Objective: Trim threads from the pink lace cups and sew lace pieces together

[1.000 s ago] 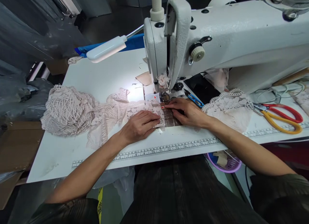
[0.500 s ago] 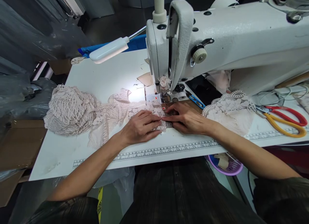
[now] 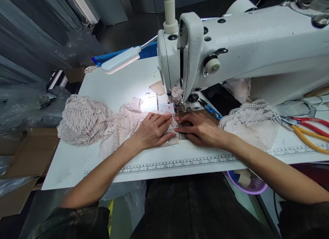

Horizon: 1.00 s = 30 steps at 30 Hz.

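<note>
A strip of pale pink lace (image 3: pixel 169 140) lies flat on the machine bed just in front of the presser foot area of a white sewing machine (image 3: pixel 190 57). My left hand (image 3: pixel 152 131) rests palm down on this lace, fingers stretched out and the thumb apart. From the right, my right hand (image 3: pixel 200 131) reaches to the strip's end, index finger extended and touching near its edge; the fingers are spread and its thumb is partly hidden. The strip runs left into a big bundle of gathered lace (image 3: pixel 83 120). Needle and foot are hard to make out.
Right of my hands lie a lace piece (image 3: pixel 250 126), blue thread snips (image 3: pixel 212 110) and scissors with red and yellow handles (image 3: pixel 305 132). A ruler tape (image 3: pixel 164 165) follows the table's front edge. A lamp (image 3: pixel 122 60) hangs at left; a purple basket (image 3: pixel 253 187) stands below.
The view has shifted, so everything sits slightly further right and lower. My left hand has slid a little toward the machine over the lace, its thumb now spread. My right hand stays at the lace's end.
</note>
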Tool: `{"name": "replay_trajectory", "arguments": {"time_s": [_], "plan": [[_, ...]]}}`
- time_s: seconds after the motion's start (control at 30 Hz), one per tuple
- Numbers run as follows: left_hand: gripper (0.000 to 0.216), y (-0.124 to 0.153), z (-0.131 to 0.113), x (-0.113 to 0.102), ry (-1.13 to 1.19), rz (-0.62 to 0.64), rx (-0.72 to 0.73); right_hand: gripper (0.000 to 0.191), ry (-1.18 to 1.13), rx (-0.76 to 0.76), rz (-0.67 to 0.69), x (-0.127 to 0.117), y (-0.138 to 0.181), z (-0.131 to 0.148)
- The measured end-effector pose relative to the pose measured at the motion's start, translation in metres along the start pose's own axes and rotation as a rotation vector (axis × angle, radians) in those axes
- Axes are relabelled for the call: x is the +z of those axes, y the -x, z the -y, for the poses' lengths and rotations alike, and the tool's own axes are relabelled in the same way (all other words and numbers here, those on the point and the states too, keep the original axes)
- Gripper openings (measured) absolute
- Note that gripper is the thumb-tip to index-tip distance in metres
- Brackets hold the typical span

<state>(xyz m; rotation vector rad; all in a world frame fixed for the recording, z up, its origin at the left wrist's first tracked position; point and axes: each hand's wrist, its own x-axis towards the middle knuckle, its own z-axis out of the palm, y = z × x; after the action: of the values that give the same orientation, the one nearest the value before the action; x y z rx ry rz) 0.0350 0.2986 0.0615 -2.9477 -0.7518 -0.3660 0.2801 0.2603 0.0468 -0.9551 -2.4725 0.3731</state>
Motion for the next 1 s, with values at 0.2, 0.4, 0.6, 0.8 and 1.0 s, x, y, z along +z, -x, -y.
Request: {"name": "replay_trajectory", "arguments": {"time_s": [0.2,0.4,0.6,0.8,1.0], "plan": [[0.042,0.003,-0.001,0.001,0.045,-0.030,-0.003,0.030,-0.002,0.007,-0.008,0.002,0.001,-0.001],[0.038,0.005,0.000,0.004,0.055,-0.058,-0.003,0.030,0.016,0.002,-0.021,0.001,0.001,0.000],[0.038,0.003,-0.003,0.002,0.033,-0.056,-0.010,0.030,0.022,0.014,-0.007,0.000,0.001,0.002],[0.041,0.002,-0.006,0.002,0.037,-0.064,-0.038,0.031,0.025,0.025,0.010,-0.001,0.001,0.003],[0.036,0.002,-0.010,0.003,-0.039,-0.091,-0.024,0.030,0.040,0.028,0.015,-0.001,0.001,0.003]]}}
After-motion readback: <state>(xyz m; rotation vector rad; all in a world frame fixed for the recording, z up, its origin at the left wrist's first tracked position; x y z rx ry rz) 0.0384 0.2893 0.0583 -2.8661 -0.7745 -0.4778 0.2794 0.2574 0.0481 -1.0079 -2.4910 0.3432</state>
